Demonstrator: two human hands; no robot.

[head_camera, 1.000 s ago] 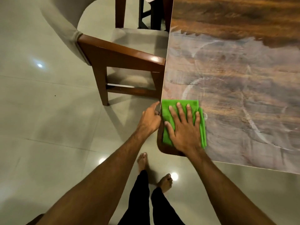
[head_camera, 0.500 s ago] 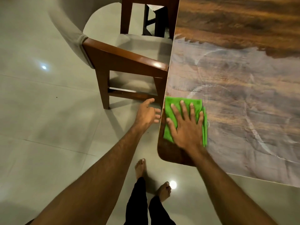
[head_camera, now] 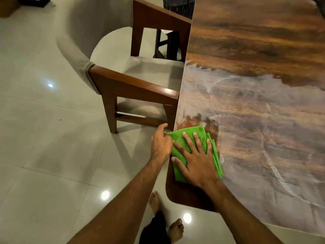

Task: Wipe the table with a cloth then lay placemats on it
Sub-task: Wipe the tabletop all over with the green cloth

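A folded green cloth (head_camera: 189, 136) lies on the near left corner of the wooden table (head_camera: 255, 106), partly hanging over the left edge. My right hand (head_camera: 197, 161) presses flat on it with fingers spread. My left hand (head_camera: 161, 143) sits just off the table's left edge, its fingers curled and touching the overhanging part of the cloth. Much of the tabletop shows a pale dusty film with curved wipe marks; the far part and a patch by the cloth look dark and clean. No placemats are in view.
A wooden armchair (head_camera: 133, 85) with a beige seat and back stands against the table's left edge, just beyond my left hand. Glossy tiled floor (head_camera: 44, 147) spreads to the left. My bare feet (head_camera: 174, 229) stand below the table corner.
The cloth and my right hand have slid a little forward and left along the table edge. My left hand has come back against the cloth's overhanging edge. My view has tilted up.
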